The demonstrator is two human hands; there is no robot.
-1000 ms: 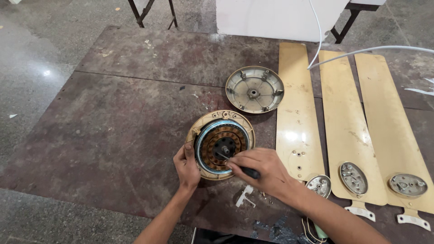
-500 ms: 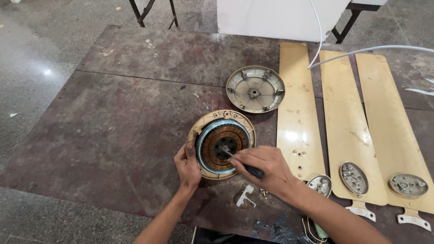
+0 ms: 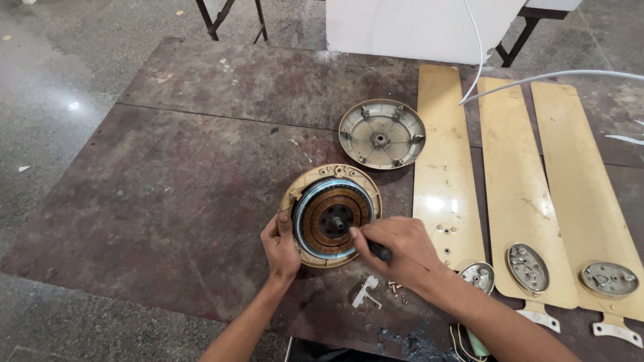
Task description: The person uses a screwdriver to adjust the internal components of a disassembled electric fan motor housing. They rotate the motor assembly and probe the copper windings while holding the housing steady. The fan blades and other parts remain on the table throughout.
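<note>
Right hand [image 3: 396, 249] closed around a dark-handled tool [image 3: 380, 251], fingers curled tight on the grip, tip end aimed toward the hub of the fan motor [image 3: 331, 216]; the tip itself is too small to make out. Hand sits over the motor's lower right edge.

Left hand [image 3: 280, 247] cupped against the motor's lower left rim, thumb up along the gold edge, fingers pressed together on the side, bracing it. Not gripping anything else.

Fan motor lies flat on the tabletop [image 3: 174, 194], open side up: gold outer housing, pale blue ring inside, coppery windings around a dark centre hub. It sits near the front middle of the tabletop.

Just above and to the right of the motor, apart from it, lies a round metal cover [image 3: 382, 133], inside face up, with a small centre boss.

Right of both, three long gold fan blades [image 3: 510, 167] lie side by side, running away from the person, with metal mounting brackets [image 3: 528, 267] at the near ends.

Just in front of the right hand: a small white plastic piece [image 3: 366, 292] and a few loose screws [image 3: 394, 287] on the tabletop.

White cables [image 3: 537, 79] cross over the blades at the top right. A white box [image 3: 422, 27] stands at the far edge. Grey polished floor [image 3: 47, 100] to the left.
</note>
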